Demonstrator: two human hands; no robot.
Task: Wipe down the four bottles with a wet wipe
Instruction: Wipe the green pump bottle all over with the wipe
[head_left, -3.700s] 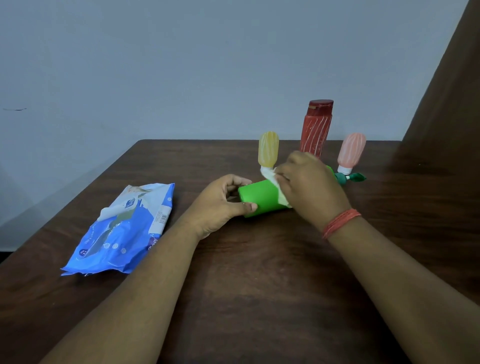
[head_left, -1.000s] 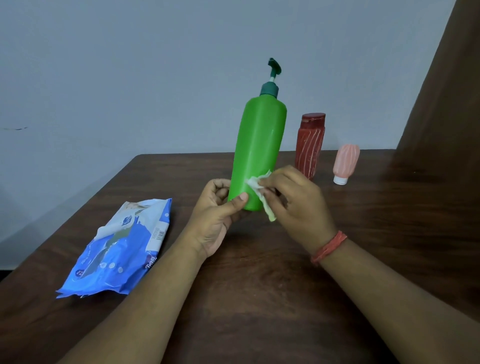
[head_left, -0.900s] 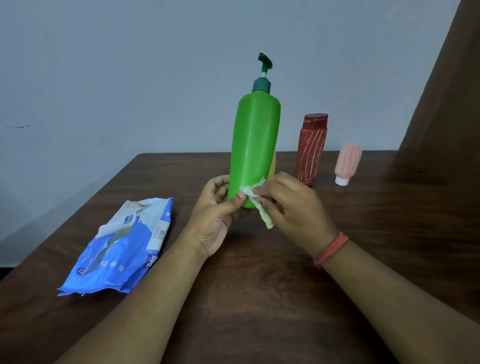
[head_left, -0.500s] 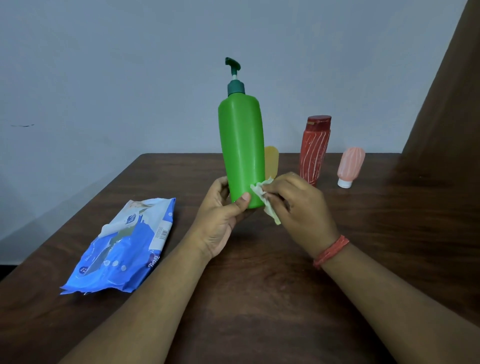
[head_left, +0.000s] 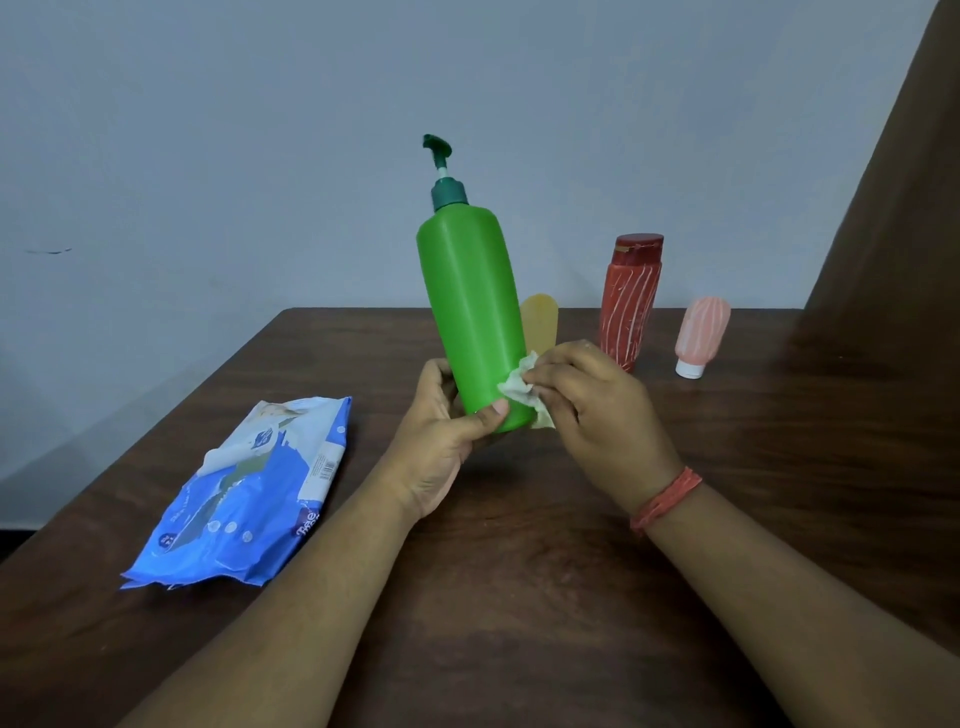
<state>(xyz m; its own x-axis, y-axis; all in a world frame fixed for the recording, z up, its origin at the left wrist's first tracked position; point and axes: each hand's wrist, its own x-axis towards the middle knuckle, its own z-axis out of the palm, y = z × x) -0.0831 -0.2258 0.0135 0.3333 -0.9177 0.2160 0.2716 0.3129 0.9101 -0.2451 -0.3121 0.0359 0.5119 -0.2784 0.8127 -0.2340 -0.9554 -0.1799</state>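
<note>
The table (head_left: 519, 597) carries a blue wipe pack (head_left: 249, 493) at the left, well apart from three bottles at the rear right: a red bottle (head_left: 629, 301) upright, and a yellow bottle (head_left: 540, 322) and a pink bottle (head_left: 701, 335), each apparently standing on its cap.

Progress: the green bottle (head_left: 470, 306) is in work. It is held above the table, near upright, pump top tilted slightly left. The left hand (head_left: 441, 441) grips its base, thumb across the front. The right hand (head_left: 592, 410) pinches a crumpled wipe (head_left: 519, 387) and presses it to the lower right side of the green bottle. Judged from this, wiping is at the lower body; whether the upper body and pump are done cannot be told. No sign shows whether the other three bottles have been wiped.

Hidden items: the green bottle covers the left edge of the yellow bottle, the right hand its lower end. The green bottle's underside is out of sight. Pack print is unreadable.
</note>
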